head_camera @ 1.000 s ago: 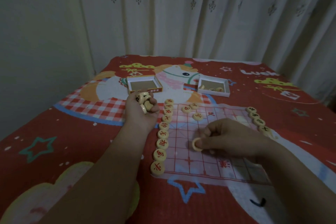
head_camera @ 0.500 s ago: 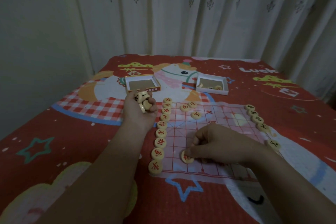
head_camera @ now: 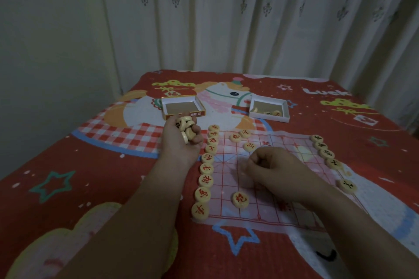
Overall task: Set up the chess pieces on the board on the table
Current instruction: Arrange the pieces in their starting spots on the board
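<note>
Head view: left hand [head_camera: 181, 140] cups a loose heap of xiangqi discs [head_camera: 186, 129] beside the red back row [head_camera: 205, 171] on the board [head_camera: 267, 190]. Right hand [head_camera: 275, 171] is blurred, fingers curled narrow, apparently empty.

Risk: the tilted heap could spill onto the row and scatter it.

Change: the red cannon disc [head_camera: 239, 199] pinched half a second ago now lies released; right hand has lifted away.

cream pieces [head_camera: 239, 200], red-gridded board [head_camera: 267, 197], red cartoon cloth [head_camera: 90, 165].

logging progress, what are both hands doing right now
left hand: closed around a handful of chess pieces
right hand: fingers curled above the board, holding nothing visible
</note>
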Demonstrator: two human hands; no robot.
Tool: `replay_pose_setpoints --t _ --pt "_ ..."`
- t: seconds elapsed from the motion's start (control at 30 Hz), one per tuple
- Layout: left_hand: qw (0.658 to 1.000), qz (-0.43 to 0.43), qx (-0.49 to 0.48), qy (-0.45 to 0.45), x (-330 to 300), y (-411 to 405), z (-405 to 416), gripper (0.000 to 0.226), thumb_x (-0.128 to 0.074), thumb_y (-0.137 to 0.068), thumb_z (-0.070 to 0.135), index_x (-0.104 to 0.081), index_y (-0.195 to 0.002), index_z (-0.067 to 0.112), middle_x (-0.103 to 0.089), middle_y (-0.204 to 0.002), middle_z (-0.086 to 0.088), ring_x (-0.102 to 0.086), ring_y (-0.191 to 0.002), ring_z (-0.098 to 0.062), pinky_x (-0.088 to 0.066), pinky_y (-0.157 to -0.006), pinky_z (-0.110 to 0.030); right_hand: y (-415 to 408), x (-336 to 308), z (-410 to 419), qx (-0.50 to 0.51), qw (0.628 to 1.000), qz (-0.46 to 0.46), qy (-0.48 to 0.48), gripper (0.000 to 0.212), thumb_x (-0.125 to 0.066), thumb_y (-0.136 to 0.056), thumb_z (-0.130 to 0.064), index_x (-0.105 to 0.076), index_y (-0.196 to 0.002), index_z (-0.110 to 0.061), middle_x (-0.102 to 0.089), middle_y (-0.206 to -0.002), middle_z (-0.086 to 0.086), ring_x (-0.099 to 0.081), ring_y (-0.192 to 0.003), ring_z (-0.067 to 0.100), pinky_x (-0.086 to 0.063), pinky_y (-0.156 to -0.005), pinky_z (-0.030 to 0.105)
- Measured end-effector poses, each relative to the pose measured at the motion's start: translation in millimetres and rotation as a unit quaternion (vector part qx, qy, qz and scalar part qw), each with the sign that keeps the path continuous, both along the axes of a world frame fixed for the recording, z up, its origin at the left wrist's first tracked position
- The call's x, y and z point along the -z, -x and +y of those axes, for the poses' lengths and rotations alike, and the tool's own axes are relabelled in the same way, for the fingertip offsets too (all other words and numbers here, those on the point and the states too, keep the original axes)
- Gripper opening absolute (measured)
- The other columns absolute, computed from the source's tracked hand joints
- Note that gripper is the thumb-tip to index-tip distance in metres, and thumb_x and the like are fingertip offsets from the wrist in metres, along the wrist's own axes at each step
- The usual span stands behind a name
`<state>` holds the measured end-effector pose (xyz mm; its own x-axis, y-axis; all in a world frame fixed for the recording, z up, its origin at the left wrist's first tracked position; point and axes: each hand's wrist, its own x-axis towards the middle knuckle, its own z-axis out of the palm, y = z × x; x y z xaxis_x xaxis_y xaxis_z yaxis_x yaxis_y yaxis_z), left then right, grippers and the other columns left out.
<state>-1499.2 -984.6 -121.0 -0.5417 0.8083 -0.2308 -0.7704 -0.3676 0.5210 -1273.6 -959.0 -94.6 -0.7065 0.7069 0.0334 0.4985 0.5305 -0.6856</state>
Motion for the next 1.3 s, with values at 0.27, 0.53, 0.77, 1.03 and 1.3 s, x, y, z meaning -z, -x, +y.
replay_pose_setpoints --t 0.27,0.53,0.77,1.03,1.3 --pt "1.0 0.002 0.003 -0.017 0.0 -0.5 -1.2 0.026 -0.041 -0.1 0.029 -0.058 -0.088 0.013 -0.054 -0.072 -0.001 -0.046 -0.045 -0.01 -0.027 -0.035 -0.018 51.8 -13.8 -5.9 0.038 0.989 0.138 -0.028 0.016 -0.064 -0.091 -0.04 -0.065 -0.088 -0.024 -0.07 -0.076 0.001 -0.068 -0.071 0.017 -0.054 -0.067 0.037" --pt "0.997 -0.02 0.013 -0.071 -1.1 -9.5 -6.9 0.033 -0.041 -0.1 0.032 -0.055 -0.077 0.014 -0.055 -0.065 -0.005 -0.057 -0.069 -0.017 -0.046 -0.063 -0.03 148.4 -20.5 -7.4 0.019 0.991 0.116 -0.057 0.024 -0.062 -0.09 -0.04 -0.06 -0.084 -0.016 -0.07 -0.084 0.001 -0.066 -0.078 0.018 -0.056 -0.073 0.038" --pt "0.995 -0.004 0.032 -0.094 0.0 -9.2 -7.9 0.03 -0.037 -0.099 0.031 -0.05 -0.077 0.017 -0.051 -0.073 -0.002 -0.053 -0.072 -0.017 -0.043 -0.067 -0.03 152.7 -16.3 -8.4 0.045 0.99 0.126 -0.048 0.034 -0.06 -0.09 -0.026 -0.055 -0.062 -0.007 -0.058 -0.058 0.008 -0.059 -0.061 0.023 -0.051 -0.059 0.035" --pt "0.999 0.007 -0.002 -0.038 3.3 1.2 -0.7 0.024 -0.04 -0.1 0.026 -0.056 -0.086 0.015 -0.054 -0.074 -0.001 -0.047 -0.05 -0.012 -0.033 -0.039 -0.019 85.2 -15.2 13.2 0.089 0.98 0.174 0.029 0.037 -0.07 -0.088 -0.024 -0.054 -0.058 -0.009 -0.055 -0.056 0.005 -0.051 -0.047 0.014 -0.042 -0.046 0.024" --pt "1.0 0.021 0.008 -0.015 1.9 -1.0 -0.1 0.02 -0.041 -0.098 0.026 -0.057 -0.093 0.014 -0.057 -0.073 -0.001 -0.042 -0.053 -0.01 -0.022 -0.04 -0.019 -28.8 -16.6 90.2 0.266 0.955 0.106 0.074 0.022 -0.073 -0.087 -0.017 -0.07 -0.081 0.004 -0.055 -0.059 0.011 -0.04 -0.043 0.016 -0.034 -0.044 0.025"
